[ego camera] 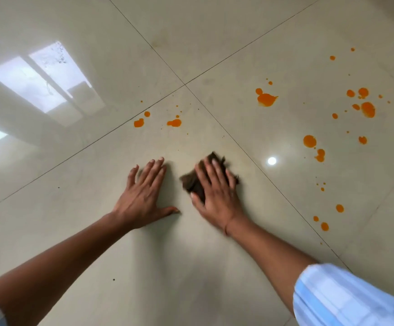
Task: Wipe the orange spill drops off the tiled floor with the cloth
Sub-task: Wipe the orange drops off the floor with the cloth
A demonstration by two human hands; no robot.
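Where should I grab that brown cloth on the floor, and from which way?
Come from straight above. The cloth lies low and crumpled on the tiled floor, with no handle, so a flat palm on its middle suits wiping, as the right hand presses it now. For lifting, I'd probably take a grip on the bunched edge sticking out on the thumb side.

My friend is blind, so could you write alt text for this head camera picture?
A person's right hand presses a dark brown cloth flat on a glossy beige tiled floor, while the left hand rests flat beside it. Many orange spill drops dot the tiles ahead and to the right, not yet wiped.
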